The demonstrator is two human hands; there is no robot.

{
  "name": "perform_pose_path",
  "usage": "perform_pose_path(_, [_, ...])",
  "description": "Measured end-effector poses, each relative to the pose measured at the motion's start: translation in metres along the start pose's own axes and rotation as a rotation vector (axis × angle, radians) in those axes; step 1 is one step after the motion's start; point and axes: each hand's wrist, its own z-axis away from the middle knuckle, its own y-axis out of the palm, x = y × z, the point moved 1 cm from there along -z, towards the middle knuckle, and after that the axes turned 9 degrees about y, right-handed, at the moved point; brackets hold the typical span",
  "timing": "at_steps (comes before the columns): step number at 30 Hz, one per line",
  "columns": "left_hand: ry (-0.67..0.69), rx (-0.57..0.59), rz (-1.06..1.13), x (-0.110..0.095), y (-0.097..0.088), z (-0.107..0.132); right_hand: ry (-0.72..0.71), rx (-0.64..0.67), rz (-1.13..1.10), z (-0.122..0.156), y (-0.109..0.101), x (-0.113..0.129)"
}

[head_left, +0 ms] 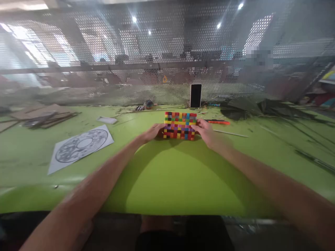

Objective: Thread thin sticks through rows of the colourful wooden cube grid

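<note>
A rectangular multicoloured brick block (179, 126), made up of rows of small red, yellow, blue, green, black and purple pieces, stands upright on the green table. Its left edge is gripped by my left hand (154, 132), whose fingertips are partly hidden behind the block. On the opposite side, my right hand (205, 131) holds the right edge, with fingers over the front face and top corner. Both forearms stretch forward across the table and cast shadows in front of the block.
Behind the block a phone-like device (195, 96) stands upright before a perforated metal screen (170, 45). An orange-red cutter (219, 122) and a thin stick (230, 133) lie to the right. At left are a printed circular drawing (104, 132) and cardboard pieces (61, 111).
</note>
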Motion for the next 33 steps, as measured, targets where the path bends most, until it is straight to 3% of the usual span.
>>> perform_pose_path(7, [0.012,0.066,-0.016,0.009,-0.005,-0.004,-0.039,-0.018,0.118,-0.004,-0.001,-0.006])
perform_pose_path(10, [-0.003,0.023,-0.026,0.011,-0.005,-0.005,0.008,0.005,0.043,-0.001,0.0,-0.003])
perform_pose_path(13, [-0.017,-0.052,0.009,0.007,0.0,-0.002,0.076,0.055,-0.035,0.002,0.002,0.0])
perform_pose_path(19, [-0.027,-0.119,0.29,-0.007,0.013,0.005,0.171,0.211,-0.132,0.003,0.004,0.0])
perform_pose_path(24, [-0.038,-0.119,0.361,-0.011,0.015,0.007,0.231,0.293,-0.174,0.004,0.005,0.004])
perform_pose_path(28, [-0.137,-0.116,0.369,-0.015,0.017,0.009,0.285,0.318,-0.176,0.006,0.007,0.006])
perform_pose_path(33, [-0.152,-0.095,0.408,-0.019,0.022,0.012,0.253,0.313,-0.205,0.007,0.008,0.008])
